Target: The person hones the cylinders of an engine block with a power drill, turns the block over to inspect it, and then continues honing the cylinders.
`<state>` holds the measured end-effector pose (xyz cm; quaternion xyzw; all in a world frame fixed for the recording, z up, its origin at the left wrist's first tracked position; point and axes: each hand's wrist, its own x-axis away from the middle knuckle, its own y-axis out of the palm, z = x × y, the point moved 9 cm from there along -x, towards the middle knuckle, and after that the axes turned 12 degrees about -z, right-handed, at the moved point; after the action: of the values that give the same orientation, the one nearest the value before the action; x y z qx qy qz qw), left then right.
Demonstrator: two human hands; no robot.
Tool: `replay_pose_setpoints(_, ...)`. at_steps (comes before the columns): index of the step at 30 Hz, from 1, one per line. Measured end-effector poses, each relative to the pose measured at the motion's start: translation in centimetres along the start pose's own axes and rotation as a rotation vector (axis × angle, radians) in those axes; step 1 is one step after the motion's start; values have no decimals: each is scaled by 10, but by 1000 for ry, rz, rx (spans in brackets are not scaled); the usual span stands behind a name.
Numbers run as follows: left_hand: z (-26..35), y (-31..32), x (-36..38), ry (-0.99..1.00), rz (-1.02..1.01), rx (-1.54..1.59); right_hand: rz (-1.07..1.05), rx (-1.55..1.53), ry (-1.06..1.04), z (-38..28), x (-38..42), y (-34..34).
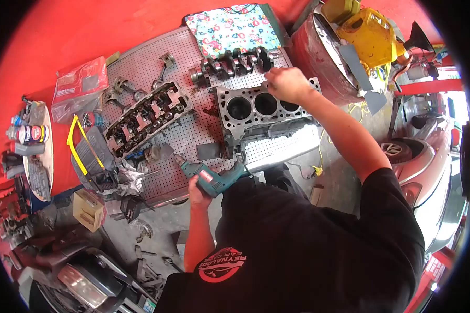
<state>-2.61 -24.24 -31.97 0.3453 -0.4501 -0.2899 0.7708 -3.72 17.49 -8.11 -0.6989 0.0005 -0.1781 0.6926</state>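
Below the cylinder head, my left hand [197,192] is wrapped round the body of a green power drill [210,178], whose tip points up and left over the perforated table [167,130]. My right hand [288,84] is above the engine block [250,121], near its top edge and over the bores at the right. Its fingers are curled; anything between them is too small to make out. A crankshaft [232,63] lies just behind the block. The cylinder head [147,119] with its valve gear sits to the left. A dark flat piece [209,151] lies beside the block.
Pistons with rods [121,94] lie behind the cylinder head. A flowered cloth [232,28] covers the table's back. A drum [321,55] with a yellow container [371,39] stands at the right. At the left are a yellow-framed hacksaw [77,148], a plastic bag [80,86] and cans [32,134].
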Motion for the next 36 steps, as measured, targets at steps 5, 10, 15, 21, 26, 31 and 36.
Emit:
replay_pose_setpoints(5, -10, -39, -26, -111, -35, 19, 334, -707, 417, 36, 74, -2)
replay_pose_setpoints(10, 1, -85, -32, -257, 53, -88, 233, -845, 664, 10, 204, 91)
replay_pose_setpoints(15, 19, -114, -20, -506, 96, -332, 80, -1014, 924, -11, 345, 208)
replay_pose_setpoints(21, 58, -101, -28, -745, 251, -821, -34, -1102, 1336, -40, 497, 317)
replay_pose_setpoints(26, 115, 22, -61, -800, -31, -2168, -247, -1290, 1463, -123, 541, 369)
replay_pose_setpoints(31, 95, 302, -97, 30, -583, -2766, -129, -1742, 1338, -253, 560, 474)
replay_pose_setpoints(36, 25, 375, -147, -189, -1217, -3239, -208, -1823, 1330, -293, 562, 522)
